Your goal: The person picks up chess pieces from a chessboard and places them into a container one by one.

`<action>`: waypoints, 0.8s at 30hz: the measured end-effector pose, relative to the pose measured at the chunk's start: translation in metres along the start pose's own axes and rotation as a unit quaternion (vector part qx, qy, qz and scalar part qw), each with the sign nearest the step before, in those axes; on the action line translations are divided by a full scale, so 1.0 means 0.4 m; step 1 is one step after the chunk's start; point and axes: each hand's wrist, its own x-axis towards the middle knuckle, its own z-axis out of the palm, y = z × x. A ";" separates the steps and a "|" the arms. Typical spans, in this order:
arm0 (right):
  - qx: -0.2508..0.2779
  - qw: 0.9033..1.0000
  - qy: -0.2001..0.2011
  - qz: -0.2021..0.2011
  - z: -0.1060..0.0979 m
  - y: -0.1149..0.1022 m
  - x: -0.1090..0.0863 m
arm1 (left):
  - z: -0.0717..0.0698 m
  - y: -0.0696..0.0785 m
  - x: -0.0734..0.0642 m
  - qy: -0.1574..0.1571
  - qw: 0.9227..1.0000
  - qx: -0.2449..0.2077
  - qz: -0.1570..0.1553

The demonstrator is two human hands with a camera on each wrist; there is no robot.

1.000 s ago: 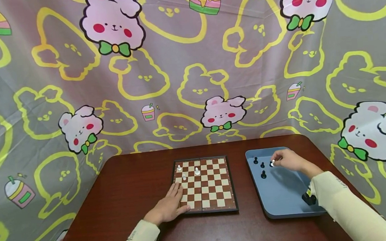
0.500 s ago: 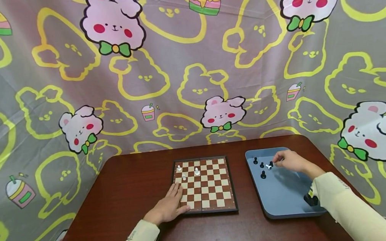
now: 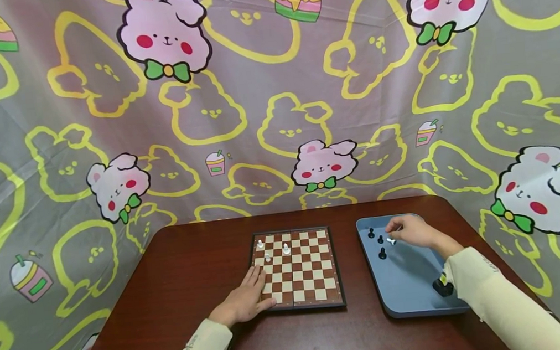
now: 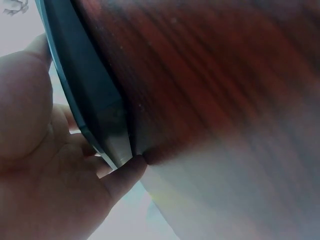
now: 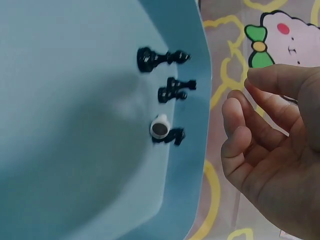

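My left hand (image 3: 243,302) rests at the near left corner of a chessboard (image 3: 314,275), its fingers fairly straight over the left edge. In the left wrist view its digits touch the board's dark side (image 4: 90,75). My right hand (image 3: 412,231) hovers over the far part of a blue tray (image 3: 410,291), with nothing between thumb and fingers in the right wrist view. Below it a white chess piece (image 5: 160,127) lies tipped over, base showing, against a black chess piece (image 5: 176,136). Further black chess pieces (image 3: 382,254) are close by in the tray.
Three white chess pieces (image 3: 286,249) occupy the far left part of the board. Board and tray sit apart on a dark brown table (image 3: 193,266). A patterned cloth (image 3: 255,116) hangs behind and at both sides.
A second ago my right hand pinched the white chess piece in the tray. The piece now lies there released, and the hand has shifted slightly left above it. The left hand stays put.
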 end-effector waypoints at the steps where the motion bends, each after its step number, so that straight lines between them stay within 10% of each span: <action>1: 0.002 1.000 -0.001 -0.001 0.002 -0.005 0.003 | 0.000 0.000 0.000 0.001 1.000 0.000 0.000; 24: 0.031 0.998 -0.039 -0.031 0.108 -0.132 0.098 | 0.003 -0.006 0.002 0.001 1.000 0.009 0.002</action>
